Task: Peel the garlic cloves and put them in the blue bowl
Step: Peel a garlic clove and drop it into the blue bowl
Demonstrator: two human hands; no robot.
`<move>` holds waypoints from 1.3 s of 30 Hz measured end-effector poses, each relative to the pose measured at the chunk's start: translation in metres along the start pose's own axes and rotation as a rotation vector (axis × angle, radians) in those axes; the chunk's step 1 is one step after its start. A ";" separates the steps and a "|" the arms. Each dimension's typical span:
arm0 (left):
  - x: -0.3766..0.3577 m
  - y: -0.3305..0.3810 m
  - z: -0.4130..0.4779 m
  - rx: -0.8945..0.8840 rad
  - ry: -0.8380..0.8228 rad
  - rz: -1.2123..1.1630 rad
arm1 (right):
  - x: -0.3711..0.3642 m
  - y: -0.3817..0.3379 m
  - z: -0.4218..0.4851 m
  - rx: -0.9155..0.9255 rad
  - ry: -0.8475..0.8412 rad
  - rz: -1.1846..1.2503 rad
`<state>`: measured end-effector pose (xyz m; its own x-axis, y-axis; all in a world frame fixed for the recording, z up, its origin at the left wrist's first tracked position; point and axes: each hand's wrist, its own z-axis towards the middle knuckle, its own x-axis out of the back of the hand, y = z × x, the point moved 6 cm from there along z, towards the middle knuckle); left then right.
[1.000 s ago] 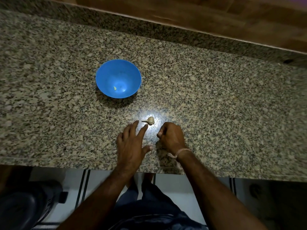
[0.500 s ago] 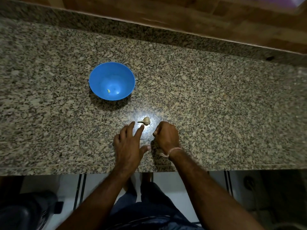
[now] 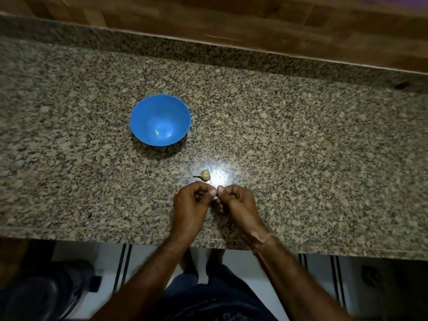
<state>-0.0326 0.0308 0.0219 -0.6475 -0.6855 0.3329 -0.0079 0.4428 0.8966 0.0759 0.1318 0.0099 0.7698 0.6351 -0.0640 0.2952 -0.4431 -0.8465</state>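
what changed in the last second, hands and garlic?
Left hand, flat on the counter before, has curled and come to meet the right hand; their fingertips now pinch a small pale piece, likely garlic. Garlic bulb stays on the counter; blue bowl still holds one clove.

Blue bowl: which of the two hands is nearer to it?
Left. The left hand is right of the blue bowl, nearer the counter edge; the right hand lies farther right. Both pinch one garlic clove.

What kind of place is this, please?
Probably a home kitchen: a speckled granite countertop, a blue bowl holding one peeled clove, and a small garlic bulb lying on it.
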 end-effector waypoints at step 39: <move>-0.036 0.033 -0.021 0.152 0.174 -0.052 | 0.027 -0.002 0.006 -0.142 -0.056 0.157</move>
<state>0.0064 0.0577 0.0456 -0.5022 -0.7930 0.3448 -0.1607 0.4774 0.8639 0.0921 0.1537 0.0068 0.7809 0.5837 -0.2224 0.2537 -0.6217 -0.7410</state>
